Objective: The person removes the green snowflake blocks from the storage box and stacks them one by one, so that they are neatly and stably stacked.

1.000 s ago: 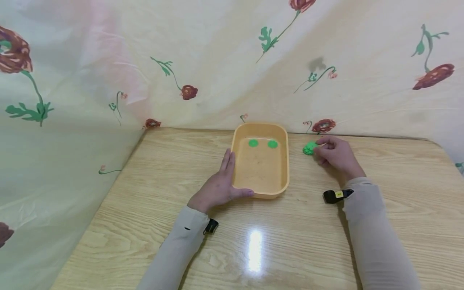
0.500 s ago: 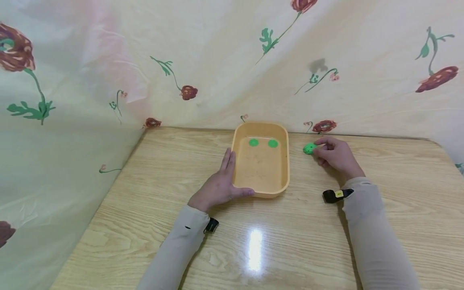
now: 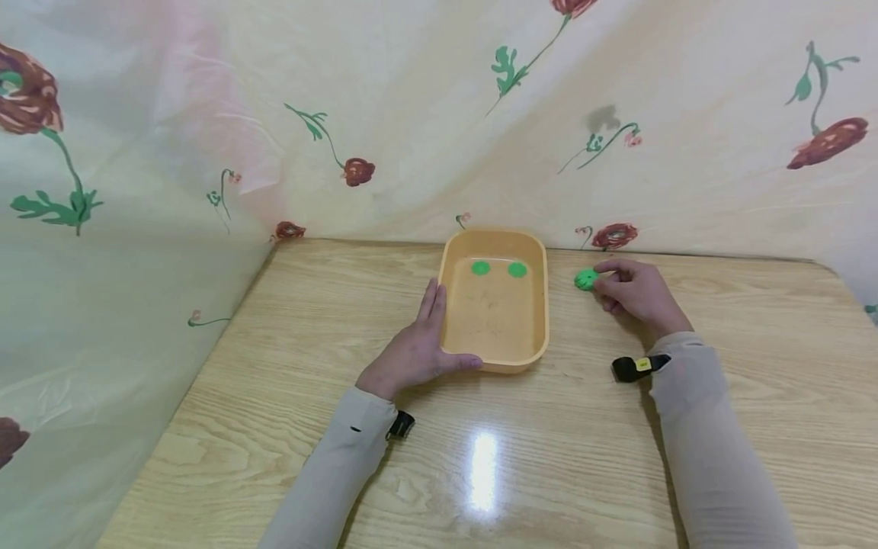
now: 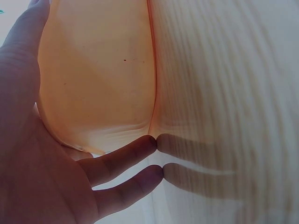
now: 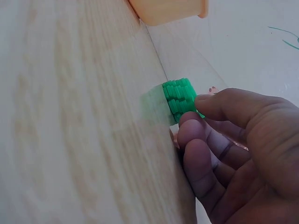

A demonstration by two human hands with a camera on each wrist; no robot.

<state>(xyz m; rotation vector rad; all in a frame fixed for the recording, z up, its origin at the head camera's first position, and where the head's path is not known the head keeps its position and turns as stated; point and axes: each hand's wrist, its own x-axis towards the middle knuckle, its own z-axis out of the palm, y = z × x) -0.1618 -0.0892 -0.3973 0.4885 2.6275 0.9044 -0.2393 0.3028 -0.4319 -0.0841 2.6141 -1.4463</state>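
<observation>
A peach-coloured plastic tray [image 3: 491, 328] stands on the wooden table near its back edge, with two flat green discs [image 3: 517, 270] lying inside toward the far end. My left hand [image 3: 414, 354] rests against it, the straight fingers along the left wall and the thumb across the near wall. To the right of the tray, my right hand [image 3: 638, 293] pinches a small stack of notched green discs [image 5: 180, 98] between thumb and fingers. In the right wrist view the stack sits at the tabletop, its edges lined up in ridged rows.
The wooden table [image 3: 288, 351] meets a flowered plastic sheet [image 3: 411, 99] behind and on the left. A strip of light reflects off the tabletop [image 3: 483, 471] in front of the tray. Each wrist carries a small black camera [image 3: 626, 370].
The green stack between my right fingers looks neater and more rounded than a second ago, when it spread wider. The left hand and the tray stay in place.
</observation>
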